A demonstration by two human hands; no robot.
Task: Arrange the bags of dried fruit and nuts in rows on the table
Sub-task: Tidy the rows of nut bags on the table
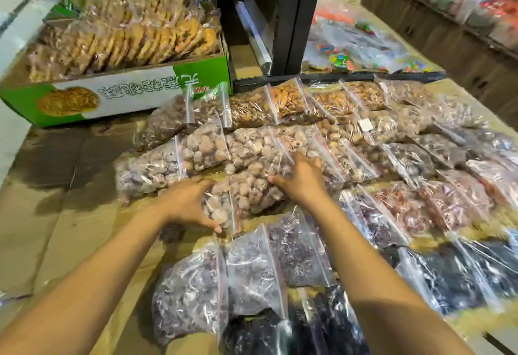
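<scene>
Nearest, clear zip bags of dark purple dried fruit (252,276) lie along the near edge of the cardboard-covered counter (70,228). Just beyond, the left hand (190,206) curls its fingers (200,183) round the near-left end of a clear bag of pale brown round nuts (249,192), and the right hand (302,181) clasps the far-right side (both grips look firm). The bag lies mid-counter, touching the row of like bags (252,147) behind. It is best squared parallel to that row, seals aligned, without dragging neighbours.

Clear nut bags (207,147) and dark fruit bags (252,267) lie overlapping in rows on the table (56,228).
</scene>
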